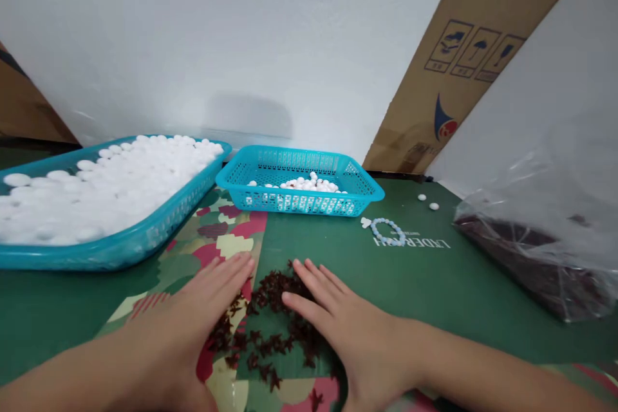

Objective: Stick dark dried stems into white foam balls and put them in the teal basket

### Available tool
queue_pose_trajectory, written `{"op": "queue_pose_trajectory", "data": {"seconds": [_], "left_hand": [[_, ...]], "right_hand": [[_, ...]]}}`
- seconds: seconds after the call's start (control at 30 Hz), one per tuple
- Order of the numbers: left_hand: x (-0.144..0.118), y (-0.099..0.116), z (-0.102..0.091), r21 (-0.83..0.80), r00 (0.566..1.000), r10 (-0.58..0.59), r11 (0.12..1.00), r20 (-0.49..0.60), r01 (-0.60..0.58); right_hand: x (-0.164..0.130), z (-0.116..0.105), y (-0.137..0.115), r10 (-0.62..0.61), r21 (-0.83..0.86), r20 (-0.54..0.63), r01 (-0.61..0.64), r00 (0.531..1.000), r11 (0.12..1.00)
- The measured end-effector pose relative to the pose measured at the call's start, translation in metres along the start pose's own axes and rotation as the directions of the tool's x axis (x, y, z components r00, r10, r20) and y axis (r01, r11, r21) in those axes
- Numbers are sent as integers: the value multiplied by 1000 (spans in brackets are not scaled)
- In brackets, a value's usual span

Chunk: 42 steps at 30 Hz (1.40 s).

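A loose heap of small dark brown, star-shaped pieces (273, 341) lies on the green and patterned table surface. My left hand (197, 309) rests along the heap's left side, fingers stretched out and pointing forward. On the other side my right hand (338, 309) has its fingers spread, with the thumb and fingertips touching or just over the pieces. Neither hand grips anything. Some pieces are scattered toward the near edge, and part of the heap is hidden by the right hand.
A large blue tray (120, 254) full of white balls stands at left. Behind the heap, a smaller blue basket (299, 203) holds fewer white balls. A pale blue bead bracelet (389, 232), two loose white balls (433, 206) and a clear bag (541, 264) of dark pieces lie at right.
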<state>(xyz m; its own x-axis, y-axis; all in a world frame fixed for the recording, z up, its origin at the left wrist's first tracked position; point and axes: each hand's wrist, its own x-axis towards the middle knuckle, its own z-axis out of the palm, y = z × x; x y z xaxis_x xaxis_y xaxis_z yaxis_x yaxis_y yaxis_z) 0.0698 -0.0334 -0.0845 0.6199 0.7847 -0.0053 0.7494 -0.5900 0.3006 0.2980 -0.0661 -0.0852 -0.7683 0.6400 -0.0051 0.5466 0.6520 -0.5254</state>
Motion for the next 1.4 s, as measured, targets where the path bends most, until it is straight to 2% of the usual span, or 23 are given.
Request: {"op": "queue_pose_trajectory", "data": {"seconds": [0.07,0.2,0.33,0.4,0.5,0.6,0.77,0.97,1.2,1.4], "left_hand": [[4,5,3,-24,1000,15,1000,11,-14],[16,16,4,-94,990,101,991,101,-91],[25,24,4,-130,985,72,990,158,-51],[28,26,8,-190,985,87,980,146,-58],[31,29,17,-308,991,124,946,49,-103],[32,33,24,-370,998,61,927,-10,-60],[34,39,25,-430,1000,-22,903,-10,16],[40,47,24,-450,992,-111,890,-59,73],[43,59,22,-438,975,-216,883,-54,171],[46,61,23,-509,944,-323,825,-66,246]], "right_hand": [[3,1,0,17,26,-11,-17,1000,1000],[7,1,1,89,75,-9,-88,996,993],[11,4,3,91,84,-74,-85,993,993],[15,6,4,63,85,-119,-53,991,995],[19,6,4,40,102,-109,-29,993,994],[22,4,2,51,125,-79,-40,996,991],[22,3,0,47,158,-76,-35,996,987],[25,6,-1,61,150,-176,-34,983,988],[32,9,-7,183,156,-254,-146,950,977],[40,11,-10,234,161,-336,-189,912,969]]}}
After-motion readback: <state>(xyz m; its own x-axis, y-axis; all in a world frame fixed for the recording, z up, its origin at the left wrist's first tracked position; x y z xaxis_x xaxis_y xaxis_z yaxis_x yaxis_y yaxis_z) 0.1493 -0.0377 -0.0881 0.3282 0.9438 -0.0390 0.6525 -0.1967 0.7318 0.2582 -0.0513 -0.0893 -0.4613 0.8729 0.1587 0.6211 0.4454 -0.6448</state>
